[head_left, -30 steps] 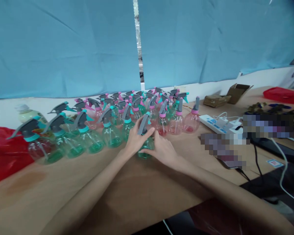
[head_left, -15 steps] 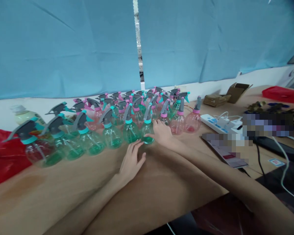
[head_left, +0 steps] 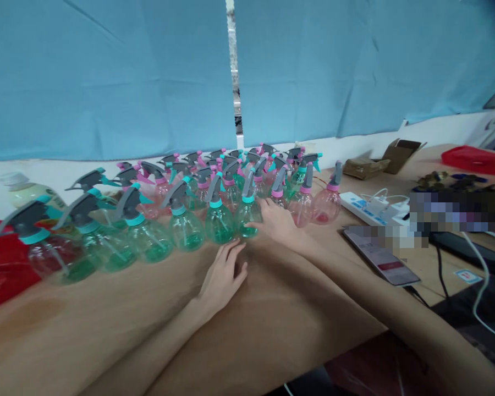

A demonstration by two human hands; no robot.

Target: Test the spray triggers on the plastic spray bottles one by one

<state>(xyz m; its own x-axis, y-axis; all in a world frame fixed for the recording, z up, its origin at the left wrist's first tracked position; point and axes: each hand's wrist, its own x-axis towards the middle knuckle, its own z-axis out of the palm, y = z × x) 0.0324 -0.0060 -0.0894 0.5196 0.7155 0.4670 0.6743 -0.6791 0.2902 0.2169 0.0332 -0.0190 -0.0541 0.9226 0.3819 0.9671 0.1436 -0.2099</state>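
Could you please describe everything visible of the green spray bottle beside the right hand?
The green spray bottle stands upright on the table, another green bottle to its left. Its rounded, clear body looks plastic, darker green near the base. A turquoise collar joins it to a grey trigger head. The right hand overlaps its lower right side, apparently touching.

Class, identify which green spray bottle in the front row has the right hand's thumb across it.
The front row's rightmost green bottle, beside the pink-collared bottles; the right hand's thumb overlaps no other green one.
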